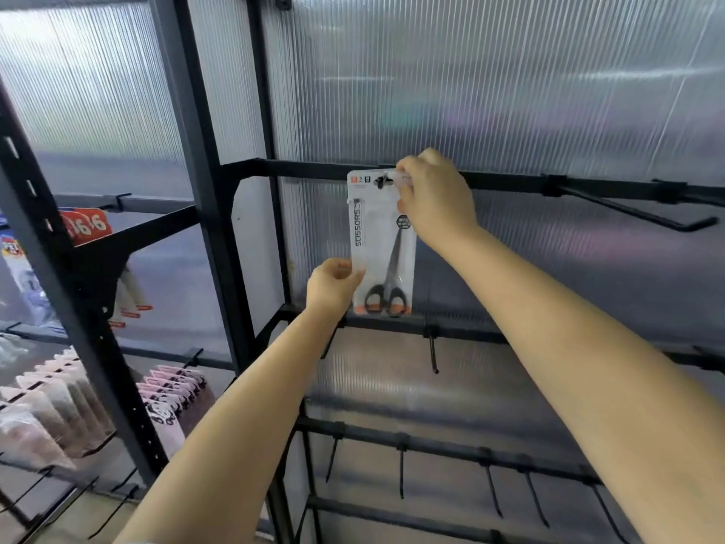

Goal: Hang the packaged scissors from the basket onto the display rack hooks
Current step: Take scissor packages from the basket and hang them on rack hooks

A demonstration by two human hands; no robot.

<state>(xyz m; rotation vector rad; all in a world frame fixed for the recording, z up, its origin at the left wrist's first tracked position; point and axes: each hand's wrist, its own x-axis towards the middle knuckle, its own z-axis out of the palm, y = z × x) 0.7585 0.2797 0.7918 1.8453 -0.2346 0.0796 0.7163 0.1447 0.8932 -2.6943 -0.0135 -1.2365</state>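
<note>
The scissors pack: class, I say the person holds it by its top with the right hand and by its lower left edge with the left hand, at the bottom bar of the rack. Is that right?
One detail is wrong. The scissors pack is up at the top bar, not the bottom one, as the head view shows. The right hand does hold its top and the left hand its lower left edge.

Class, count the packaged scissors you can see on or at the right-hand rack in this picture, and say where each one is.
1. The scissors pack is at the top bar, its hang hole at a hook, held by the right hand at its top and the left hand at its lower edge. Others may be out of view.
</note>
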